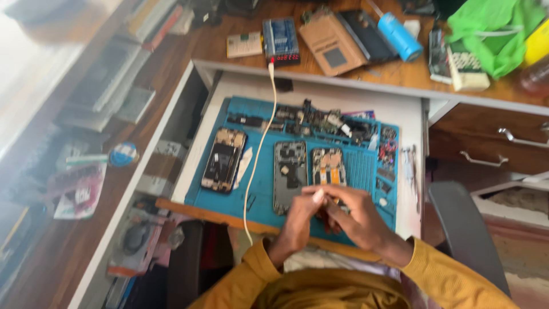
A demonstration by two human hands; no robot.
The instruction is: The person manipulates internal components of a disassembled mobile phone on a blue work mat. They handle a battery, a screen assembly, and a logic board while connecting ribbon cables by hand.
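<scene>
Hands are brought together over the near edge of the blue mat [260, 189]: the left hand [300, 220] and right hand [351, 217] are closed on a small part, too blurred to be identified. Three opened phones [290, 174] are laid farther back on that mat.

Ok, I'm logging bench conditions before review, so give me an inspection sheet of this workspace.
Surface: blue rubber repair mat on a white pull-out tray.
Job's things: three opened phone bodies on the mat; the dark rectangular one lies leftmost.
Clutter: small loose parts along the mat's top edge.
Grips: left hand and right hand meet over the mat, pinching something too small to tell.
Cables: white cable crosses the mat.
Surroundings: brown wooden desk, blue cylindrical bottle, green bag.
</scene>
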